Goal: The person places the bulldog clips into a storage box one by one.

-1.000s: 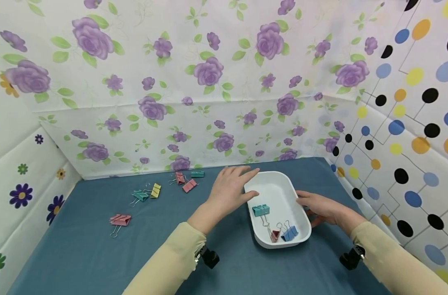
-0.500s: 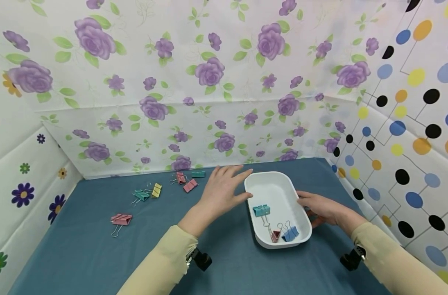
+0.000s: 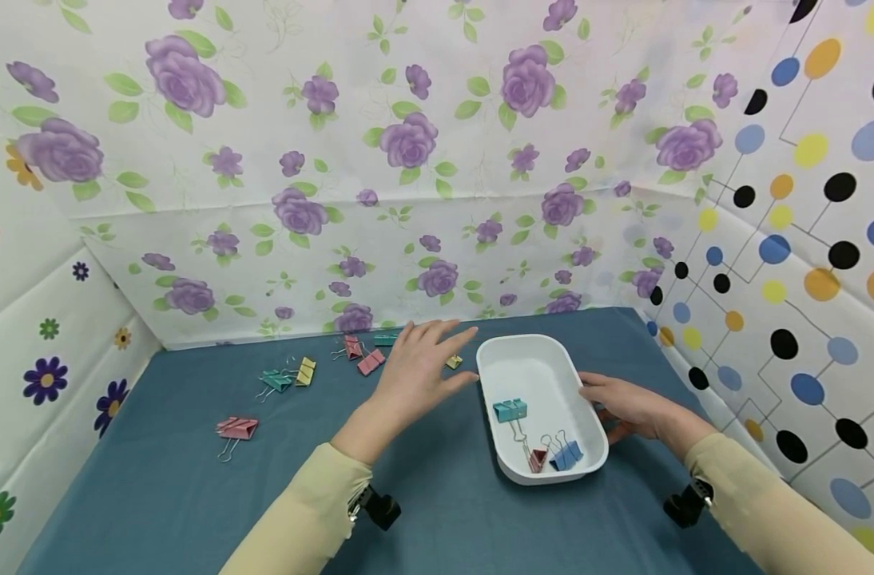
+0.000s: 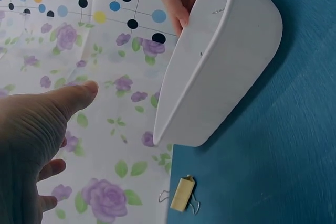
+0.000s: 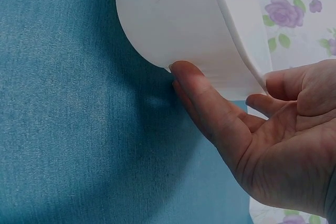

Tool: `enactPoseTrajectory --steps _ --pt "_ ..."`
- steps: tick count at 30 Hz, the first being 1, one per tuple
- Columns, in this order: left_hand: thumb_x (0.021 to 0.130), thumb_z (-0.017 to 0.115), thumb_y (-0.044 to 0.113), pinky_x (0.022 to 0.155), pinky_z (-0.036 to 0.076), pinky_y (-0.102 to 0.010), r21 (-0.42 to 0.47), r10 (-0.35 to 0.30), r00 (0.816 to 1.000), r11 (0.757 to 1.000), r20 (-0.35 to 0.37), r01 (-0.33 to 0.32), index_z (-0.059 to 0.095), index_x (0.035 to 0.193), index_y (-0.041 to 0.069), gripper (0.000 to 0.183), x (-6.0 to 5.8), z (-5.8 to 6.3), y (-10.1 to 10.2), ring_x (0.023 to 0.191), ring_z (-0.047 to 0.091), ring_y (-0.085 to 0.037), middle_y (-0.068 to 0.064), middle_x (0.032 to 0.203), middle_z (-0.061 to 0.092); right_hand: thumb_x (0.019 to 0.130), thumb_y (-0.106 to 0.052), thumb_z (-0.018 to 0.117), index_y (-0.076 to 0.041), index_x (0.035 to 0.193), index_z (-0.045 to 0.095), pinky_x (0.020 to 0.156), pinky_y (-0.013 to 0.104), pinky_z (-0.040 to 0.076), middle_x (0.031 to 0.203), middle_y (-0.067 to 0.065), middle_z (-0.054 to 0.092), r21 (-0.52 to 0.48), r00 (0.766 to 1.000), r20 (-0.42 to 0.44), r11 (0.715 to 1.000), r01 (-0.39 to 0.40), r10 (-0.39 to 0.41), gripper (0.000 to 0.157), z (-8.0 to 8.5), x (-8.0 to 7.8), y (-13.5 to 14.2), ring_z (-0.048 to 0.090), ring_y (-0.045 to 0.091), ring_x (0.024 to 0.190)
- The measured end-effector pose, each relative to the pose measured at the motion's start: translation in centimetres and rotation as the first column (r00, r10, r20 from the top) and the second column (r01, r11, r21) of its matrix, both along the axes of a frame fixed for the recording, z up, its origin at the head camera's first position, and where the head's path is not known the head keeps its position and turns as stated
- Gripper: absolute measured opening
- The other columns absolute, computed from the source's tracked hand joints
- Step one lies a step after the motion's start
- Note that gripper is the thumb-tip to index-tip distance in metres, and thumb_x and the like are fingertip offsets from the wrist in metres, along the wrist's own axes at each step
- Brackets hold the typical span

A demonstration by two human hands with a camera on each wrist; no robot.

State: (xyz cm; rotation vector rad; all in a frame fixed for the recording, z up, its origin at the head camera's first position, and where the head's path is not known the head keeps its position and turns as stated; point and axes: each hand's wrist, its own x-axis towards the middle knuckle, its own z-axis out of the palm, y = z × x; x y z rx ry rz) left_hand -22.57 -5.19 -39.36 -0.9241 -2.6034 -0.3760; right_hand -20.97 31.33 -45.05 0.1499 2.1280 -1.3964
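Note:
A white plastic tub (image 3: 526,359) stands on the blue cloth. It holds a teal binder clip (image 3: 510,410), a red binder clip (image 3: 538,459) and a blue binder clip (image 3: 566,456). To the tub's left, my left hand (image 3: 417,367) hovers with spread fingers, holding nothing. Between that hand and the tub lies a small yellow binder clip (image 3: 454,362), seen whole in the left wrist view. My right hand (image 3: 627,406) touches the tub's right side from outside, fingers fairly straight, as the right wrist view shows.
Farther left lie a pink binder clip (image 3: 236,428), a green binder clip (image 3: 275,380) and another yellow binder clip (image 3: 305,371). Two pink clips (image 3: 371,362) and a teal clip (image 3: 385,340) lie near the flowered back wall (image 3: 300,263). A dotted wall (image 3: 804,319) rises at right.
My left hand has moved left, away from the tub, and the small yellow binder clip has come into sight beside it. My right hand and the tub stay in place.

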Motion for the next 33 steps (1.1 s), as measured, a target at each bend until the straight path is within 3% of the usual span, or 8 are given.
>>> enactPoseTrajectory --steps 15,22,33 --pt "0.093 0.076 0.042 0.12 0.024 -0.059 0.045 0.031 0.999 0.998 0.031 -0.033 0.053 0.152 0.026 0.065 -0.4 -0.4 -2.5 0.14 0.045 -0.032 -0.007 0.152 0.05 0.111 -0.034 0.046 -0.014 0.165 0.018 0.074 0.051 0.06 0.15 0.023 0.042 0.008 1.0 0.009 1.0 0.006 -0.006 0.065 0.2 0.1 -0.1 0.058 0.04 0.119" --pt "0.093 0.078 0.039 0.116 0.032 -0.056 0.049 0.043 0.999 0.998 0.018 -0.044 0.056 0.149 0.024 0.062 -0.3 -0.8 -3.8 0.137 0.049 -0.031 -0.008 0.149 0.053 0.111 -0.034 0.046 -0.014 0.165 0.017 0.075 0.051 0.06 0.151 0.024 0.041 0.005 1.0 0.004 1.0 0.0 0.0 0.065 0.1 0.2 -0.1 0.058 0.04 0.118" --pt "0.093 0.079 0.036 0.111 0.039 -0.055 0.058 0.147 0.989 0.987 0.012 -0.147 0.058 0.147 0.024 0.06 0.0 -1.5 -8.1 0.13 0.053 -0.033 -0.009 0.145 0.057 0.111 -0.034 0.045 -0.012 0.165 0.016 0.075 0.052 0.06 0.15 0.025 0.041 0.007 1.0 -0.006 1.0 -0.006 0.006 0.066 0.2 0.1 -0.1 0.058 0.042 0.119"
